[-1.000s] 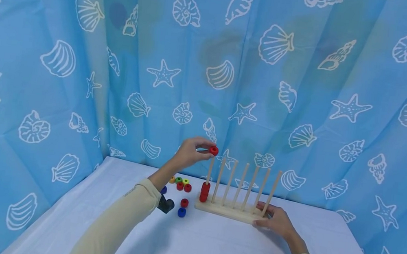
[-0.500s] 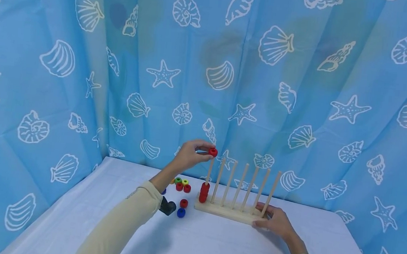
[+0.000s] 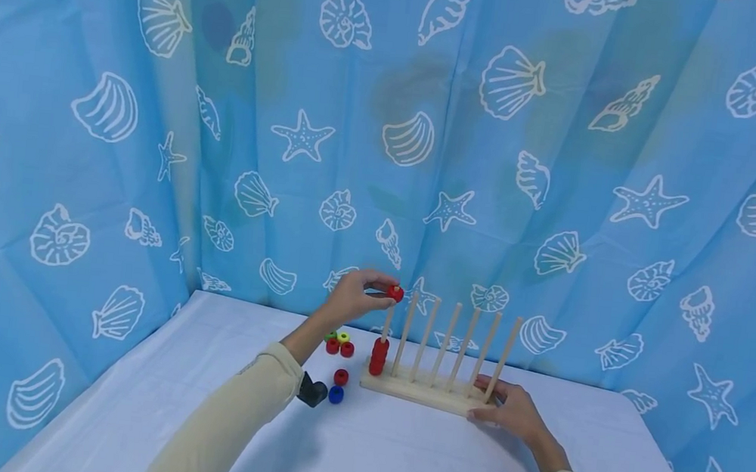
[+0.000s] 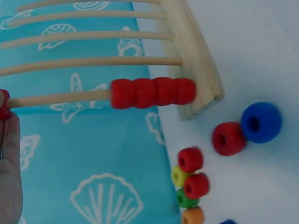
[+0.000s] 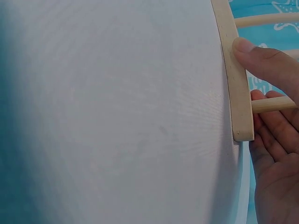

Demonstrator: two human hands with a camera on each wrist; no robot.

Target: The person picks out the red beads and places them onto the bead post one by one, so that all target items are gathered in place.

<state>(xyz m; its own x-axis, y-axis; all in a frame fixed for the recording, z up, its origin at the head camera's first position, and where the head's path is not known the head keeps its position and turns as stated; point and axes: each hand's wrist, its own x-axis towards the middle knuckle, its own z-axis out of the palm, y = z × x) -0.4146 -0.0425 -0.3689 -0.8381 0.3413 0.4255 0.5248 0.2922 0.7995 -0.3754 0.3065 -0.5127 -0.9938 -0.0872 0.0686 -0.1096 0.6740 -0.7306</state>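
A wooden peg rack [image 3: 417, 394] with a row of several upright pegs stands on the white-covered table. My left hand [image 3: 353, 294] pinches a red bead [image 3: 396, 294] at the top of the leftmost peg, whose tip shows in the bead's hole. Lower on that same peg sits a stack of several red beads [image 4: 153, 93], down against the base; the other pegs carry none. My right hand [image 3: 517, 412] grips the base's right end. In the right wrist view its thumb [image 5: 266, 65] presses the base's front edge, with the fingers behind, around the end peg [image 5: 275, 104].
Left of the rack lie a loose red bead [image 4: 229, 139] and a blue bead [image 4: 261, 122] side by side. Farther back is a cluster of red, yellow [image 4: 180, 176], green [image 4: 188, 199] and orange beads [image 4: 193, 216]. A blue shell-patterned curtain [image 3: 359, 150] hangs behind the table.
My left hand has lowered slightly with the red bead, and the peg tip now shows through its hole. The right hand keeps its hold on the base.
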